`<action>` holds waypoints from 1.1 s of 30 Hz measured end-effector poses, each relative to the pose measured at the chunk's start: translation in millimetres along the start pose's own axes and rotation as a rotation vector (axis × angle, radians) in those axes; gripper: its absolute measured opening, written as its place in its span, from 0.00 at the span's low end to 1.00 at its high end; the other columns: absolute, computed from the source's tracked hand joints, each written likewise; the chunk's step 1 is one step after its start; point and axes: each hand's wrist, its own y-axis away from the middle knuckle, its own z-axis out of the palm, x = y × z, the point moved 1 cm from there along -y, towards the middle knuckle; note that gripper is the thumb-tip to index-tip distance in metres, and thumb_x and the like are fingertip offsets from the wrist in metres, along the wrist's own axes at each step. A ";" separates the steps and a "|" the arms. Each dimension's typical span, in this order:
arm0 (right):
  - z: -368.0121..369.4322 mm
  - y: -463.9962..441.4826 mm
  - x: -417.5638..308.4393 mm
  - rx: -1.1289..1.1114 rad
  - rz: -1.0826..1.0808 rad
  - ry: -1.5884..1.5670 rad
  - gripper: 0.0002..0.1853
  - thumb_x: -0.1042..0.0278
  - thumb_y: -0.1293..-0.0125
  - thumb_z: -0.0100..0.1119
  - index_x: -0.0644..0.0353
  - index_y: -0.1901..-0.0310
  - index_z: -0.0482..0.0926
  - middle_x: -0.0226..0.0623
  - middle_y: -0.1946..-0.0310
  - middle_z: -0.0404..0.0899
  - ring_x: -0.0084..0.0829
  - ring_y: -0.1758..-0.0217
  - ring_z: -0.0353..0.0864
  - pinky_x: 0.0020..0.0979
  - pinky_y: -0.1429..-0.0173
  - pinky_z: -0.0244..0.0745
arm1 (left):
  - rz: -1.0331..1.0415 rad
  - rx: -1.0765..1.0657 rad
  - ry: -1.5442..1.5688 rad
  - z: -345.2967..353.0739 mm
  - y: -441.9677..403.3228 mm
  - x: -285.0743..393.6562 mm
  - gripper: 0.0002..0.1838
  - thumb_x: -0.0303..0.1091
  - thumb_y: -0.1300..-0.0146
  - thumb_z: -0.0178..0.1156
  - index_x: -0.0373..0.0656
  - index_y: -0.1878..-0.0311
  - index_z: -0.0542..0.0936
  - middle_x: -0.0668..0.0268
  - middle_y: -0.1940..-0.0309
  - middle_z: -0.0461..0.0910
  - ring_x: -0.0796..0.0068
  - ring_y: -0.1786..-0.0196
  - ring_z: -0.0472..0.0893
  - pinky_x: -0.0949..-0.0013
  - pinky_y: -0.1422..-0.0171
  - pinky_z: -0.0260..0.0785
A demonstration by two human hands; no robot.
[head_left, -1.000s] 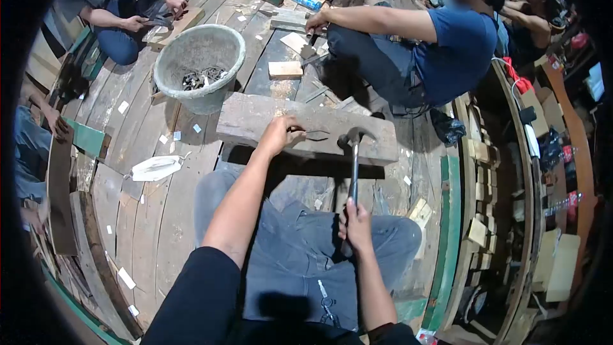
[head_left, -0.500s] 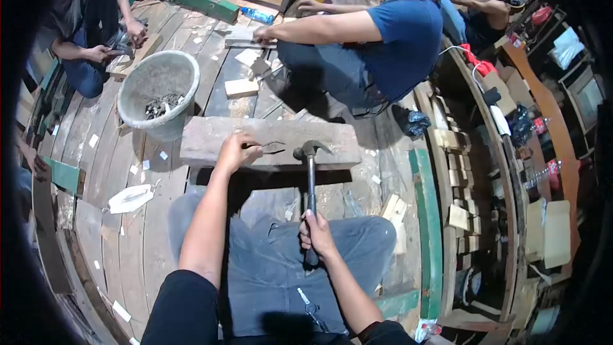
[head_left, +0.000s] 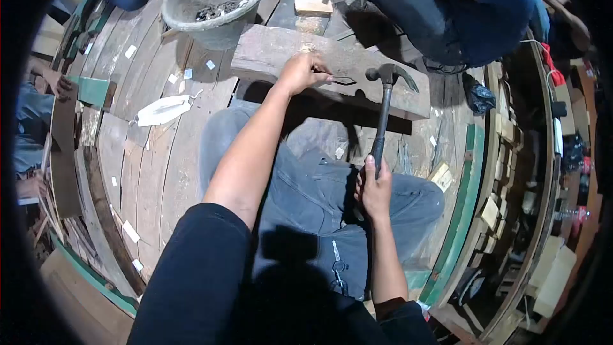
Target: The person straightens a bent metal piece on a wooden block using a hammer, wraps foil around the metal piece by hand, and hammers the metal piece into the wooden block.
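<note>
My right hand (head_left: 375,190) is wrapped around the dark grip of a claw hammer (head_left: 384,110), its head up over the right part of a thick wooden block (head_left: 271,51). In the fingertips of my left hand (head_left: 305,75) is a thin, pointed metal piece (head_left: 345,80), perhaps a bent nail or wire. That hand is above the block's near edge. The metal piece and the hammer head are apart. The block lies across the floor in front of my crossed legs.
A grey bucket (head_left: 220,22) with small metal bits stands beyond the block's left end. A white face mask (head_left: 163,111) lies on the plank floor. A co-worker in a blue shirt (head_left: 501,0) crouches at the upper right. Green beams (head_left: 463,198) and wood pieces line the right.
My view has tilted down and turned left, so the bucket and block appear higher and further right. Both hands keep their holds; the left fingers have turned slightly around the metal piece.
</note>
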 end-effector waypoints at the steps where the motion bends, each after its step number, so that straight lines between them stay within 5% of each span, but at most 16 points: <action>1: -1.1 -3.7 3.7 -0.009 -0.087 0.087 0.14 0.53 0.23 0.49 0.54 0.62 0.67 0.22 0.84 0.64 0.16 0.88 0.61 0.22 0.86 0.56 | -0.031 -0.008 0.009 -1.4 -0.1 3.4 0.12 0.38 0.50 0.74 0.45 0.64 0.89 0.62 0.66 0.84 0.64 0.56 0.83 0.63 0.51 0.72; 3: -0.6 -1.8 3.6 -0.042 -0.077 0.160 0.14 0.54 0.23 0.49 0.56 0.63 0.69 0.23 0.84 0.65 0.16 0.86 0.64 0.22 0.84 0.58 | 0.095 0.066 -0.098 -4.4 1.8 7.3 0.12 0.39 0.51 0.74 0.46 0.64 0.89 0.63 0.65 0.85 0.64 0.57 0.83 0.63 0.50 0.72; 6: -2.1 0.0 -2.5 -0.008 -0.125 0.359 0.16 0.60 0.23 0.50 0.68 0.54 0.74 0.39 0.75 0.71 0.30 0.69 0.70 0.36 0.61 0.69 | 0.035 0.049 -0.105 -2.3 0.4 1.7 0.12 0.39 0.51 0.74 0.46 0.64 0.88 0.63 0.65 0.85 0.64 0.57 0.84 0.63 0.50 0.72; 8: -4.0 0.8 -14.8 0.057 -0.324 0.469 0.15 0.60 0.23 0.49 0.67 0.57 0.73 0.40 0.77 0.70 0.33 0.72 0.72 0.37 0.63 0.70 | -0.029 0.021 0.001 4.2 -3.4 -11.5 0.11 0.38 0.50 0.74 0.46 0.64 0.89 0.63 0.65 0.84 0.63 0.58 0.83 0.63 0.50 0.73; 10: -3.2 4.2 -26.0 0.068 -0.172 0.317 0.15 0.60 0.23 0.48 0.67 0.57 0.72 0.43 0.76 0.72 0.35 0.71 0.72 0.38 0.63 0.70 | -0.017 0.013 -0.043 -0.9 -1.2 -2.0 0.11 0.38 0.50 0.73 0.47 0.64 0.89 0.63 0.65 0.84 0.63 0.58 0.83 0.63 0.49 0.73; 16: 2.6 -10.1 -9.2 -0.017 -0.290 0.503 0.15 0.60 0.23 0.49 0.67 0.55 0.73 0.48 0.72 0.73 0.38 0.67 0.74 0.40 0.58 0.71 | 0.101 0.109 -0.118 -2.6 1.0 3.8 0.10 0.38 0.50 0.74 0.47 0.64 0.89 0.61 0.64 0.85 0.61 0.57 0.83 0.62 0.49 0.72; 22: -4.1 4.3 -27.2 0.135 -0.214 0.138 0.11 0.63 0.22 0.48 0.62 0.60 0.69 0.24 0.79 0.67 0.15 0.81 0.64 0.23 0.77 0.59 | -0.014 0.033 -0.032 2.0 -1.7 -3.1 0.09 0.35 0.48 0.73 0.45 0.64 0.88 0.63 0.66 0.84 0.66 0.60 0.83 0.65 0.54 0.73; 27: -5.9 -10.2 -11.1 0.079 -0.304 0.419 0.14 0.61 0.23 0.49 0.67 0.57 0.71 0.39 0.75 0.71 0.30 0.72 0.73 0.34 0.65 0.70 | 0.076 0.086 -0.114 -1.5 1.4 3.2 0.10 0.37 0.48 0.73 0.46 0.64 0.88 0.63 0.66 0.84 0.64 0.60 0.83 0.64 0.52 0.73; 28: -3.1 -10.7 -12.3 -0.013 -0.192 0.423 0.16 0.60 0.23 0.48 0.69 0.53 0.72 0.48 0.70 0.73 0.37 0.65 0.74 0.38 0.57 0.71 | 0.062 0.086 -0.091 -0.5 2.7 1.5 0.10 0.37 0.48 0.73 0.46 0.64 0.88 0.63 0.66 0.83 0.63 0.59 0.83 0.64 0.52 0.73; 31: -4.2 -14.1 -3.2 0.087 -0.273 0.435 0.15 0.61 0.23 0.48 0.69 0.56 0.72 0.47 0.70 0.74 0.36 0.67 0.73 0.38 0.58 0.70 | 0.047 0.070 -0.033 0.4 -1.0 -0.6 0.11 0.38 0.50 0.74 0.46 0.65 0.88 0.63 0.66 0.83 0.62 0.59 0.82 0.63 0.51 0.72; 33: -14.3 -16.6 -0.4 0.083 -0.074 0.291 0.15 0.61 0.23 0.48 0.69 0.52 0.71 0.43 0.71 0.74 0.37 0.66 0.76 0.38 0.57 0.72 | 0.033 0.081 -0.029 -0.3 0.8 -3.4 0.11 0.38 0.50 0.74 0.46 0.65 0.88 0.62 0.66 0.83 0.62 0.59 0.82 0.63 0.51 0.72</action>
